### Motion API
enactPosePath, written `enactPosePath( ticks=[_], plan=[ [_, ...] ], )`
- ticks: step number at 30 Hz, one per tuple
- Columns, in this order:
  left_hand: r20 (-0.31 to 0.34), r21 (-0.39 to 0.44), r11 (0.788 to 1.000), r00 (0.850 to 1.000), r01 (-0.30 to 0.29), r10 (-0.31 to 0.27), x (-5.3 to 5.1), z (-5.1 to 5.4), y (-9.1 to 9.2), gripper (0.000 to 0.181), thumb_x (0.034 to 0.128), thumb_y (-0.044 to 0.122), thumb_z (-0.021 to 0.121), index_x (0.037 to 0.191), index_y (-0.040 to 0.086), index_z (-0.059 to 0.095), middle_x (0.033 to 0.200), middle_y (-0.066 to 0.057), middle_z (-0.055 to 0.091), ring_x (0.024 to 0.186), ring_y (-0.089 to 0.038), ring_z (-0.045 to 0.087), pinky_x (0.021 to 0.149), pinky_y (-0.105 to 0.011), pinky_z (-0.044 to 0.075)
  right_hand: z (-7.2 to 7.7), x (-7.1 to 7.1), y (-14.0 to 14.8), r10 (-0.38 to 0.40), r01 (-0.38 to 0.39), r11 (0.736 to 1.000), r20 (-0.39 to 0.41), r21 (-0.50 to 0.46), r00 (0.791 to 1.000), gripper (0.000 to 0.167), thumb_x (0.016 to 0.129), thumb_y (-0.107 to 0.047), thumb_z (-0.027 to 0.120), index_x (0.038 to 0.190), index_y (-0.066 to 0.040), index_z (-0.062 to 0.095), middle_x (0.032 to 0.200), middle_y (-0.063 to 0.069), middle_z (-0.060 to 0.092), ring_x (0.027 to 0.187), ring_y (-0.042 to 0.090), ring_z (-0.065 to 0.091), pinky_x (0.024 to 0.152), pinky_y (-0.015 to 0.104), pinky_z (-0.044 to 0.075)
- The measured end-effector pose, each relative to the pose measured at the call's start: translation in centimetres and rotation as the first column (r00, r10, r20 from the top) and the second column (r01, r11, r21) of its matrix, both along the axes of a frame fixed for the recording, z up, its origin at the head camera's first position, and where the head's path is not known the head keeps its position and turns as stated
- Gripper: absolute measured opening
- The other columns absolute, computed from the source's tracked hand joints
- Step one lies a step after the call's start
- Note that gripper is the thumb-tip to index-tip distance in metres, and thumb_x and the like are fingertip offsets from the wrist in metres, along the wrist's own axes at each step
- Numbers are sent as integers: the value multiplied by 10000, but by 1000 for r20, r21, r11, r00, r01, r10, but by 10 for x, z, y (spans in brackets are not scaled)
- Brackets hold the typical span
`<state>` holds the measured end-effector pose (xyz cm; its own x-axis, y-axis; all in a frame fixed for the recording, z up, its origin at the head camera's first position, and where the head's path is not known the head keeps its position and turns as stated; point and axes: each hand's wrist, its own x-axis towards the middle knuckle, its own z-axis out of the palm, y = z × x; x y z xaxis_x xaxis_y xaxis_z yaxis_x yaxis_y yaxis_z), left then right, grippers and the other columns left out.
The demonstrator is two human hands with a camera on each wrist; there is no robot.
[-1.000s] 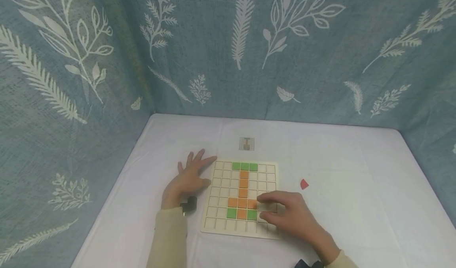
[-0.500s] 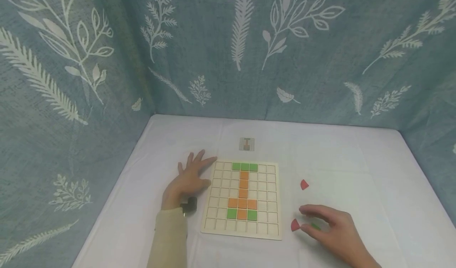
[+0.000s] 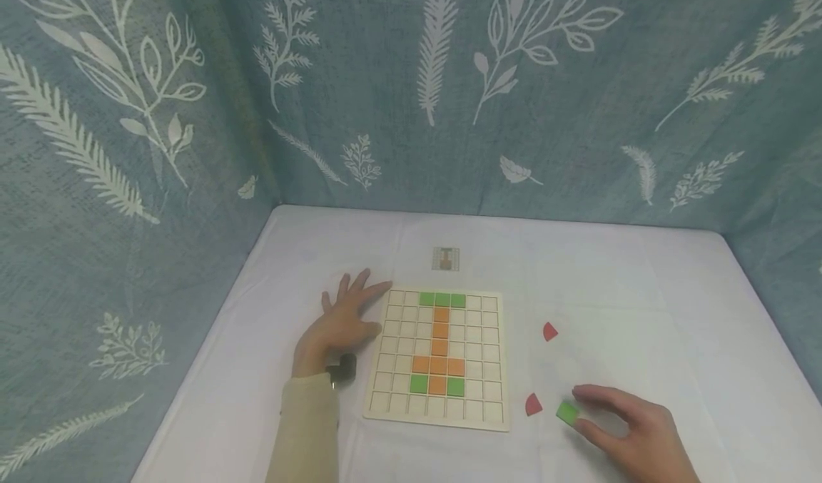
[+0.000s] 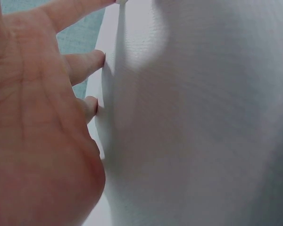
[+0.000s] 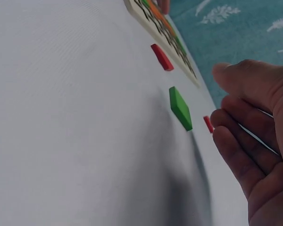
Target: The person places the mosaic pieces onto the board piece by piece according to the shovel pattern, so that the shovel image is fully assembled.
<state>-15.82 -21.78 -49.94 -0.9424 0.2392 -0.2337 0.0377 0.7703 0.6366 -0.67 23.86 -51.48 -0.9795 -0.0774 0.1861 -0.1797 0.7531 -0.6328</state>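
Observation:
A cream wooden grid board (image 3: 481, 412) lies on the table, with green and orange square tiles (image 3: 439, 347) set in its middle columns. At its left edge rests my left hand (image 3: 340, 326), fingers spread, index fingertip at the board's upper left corner and thumb at its side. The left wrist view shows the palm and fingers over white cloth. My right hand (image 3: 636, 426) is right of the board, thumb and index finger apart beside a loose green square tile (image 3: 568, 412). In the right wrist view this green tile (image 5: 180, 108) lies flat on the cloth, outside the fingers.
Two red quarter-circle pieces (image 3: 533, 404) lie between the board and the right hand, one nearer, one farther back. A small printed pattern card (image 3: 446, 259) lies behind the board. White cloth (image 3: 616, 276) covers the table, and a blue-green leaf-patterned curtain (image 3: 411, 162) hangs behind.
My right hand has moved from the orange tile at the board rightward to beside the loose green tile, uncovering it and the nearer red piece. The left hand has stayed still.

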Motion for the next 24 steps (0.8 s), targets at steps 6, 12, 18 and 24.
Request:
enactPosePath(
  ticks=[6, 12, 18, 24],
  plan=[
    [-1, -1, 1000, 1000, -3, 3, 1, 1, 1, 816, 914, 100, 689, 1686, 203, 447, 1849, -196, 65, 1687, -505, -131, 1266, -786, -182, -8, 3, 3, -16, 17, 1000, -11, 22, 1000, 467, 701, -166, 1028, 1121, -258, 845, 1078, -135, 839, 1035, -49, 739, 921, -44, 438],
    [-8, 6, 1000, 1000, -1, 1, 0, 0, 0, 825, 902, 99, 693, 1684, 202, 451, 1848, -197, 71, 1687, -507, -129, 1264, -793, -178, -12, 4, 2, -24, 26, 999, -62, 27, 998, 491, 662, -107, 1031, 1103, -227, 852, 1051, -112, 844, 995, -61, 739, 917, -42, 438],
    [-11, 1, 1000, 1000, 0, 0, 0, -2, -2, 829, 898, 97, 689, 1685, 204, 450, 1848, -198, 68, 1686, -510, -130, 1261, -794, -182, -12, 5, -4, -63, 61, 997, 33, 56, 997, 480, 696, -132, 1021, 1126, -247, 844, 1079, -137, 836, 1008, -41, 738, 907, -46, 432],
    [0, -4, 1000, 1000, -8, 8, -1, -5, -2, 843, 891, 92, 687, 1689, 217, 445, 1852, -184, 62, 1688, -500, -136, 1265, -782, -189, -14, 6, -7, -67, 66, 996, 14, 56, 998, 499, 675, -98, 1027, 1108, -261, 842, 1062, -149, 832, 983, -37, 737, 896, -50, 428]
  ],
)
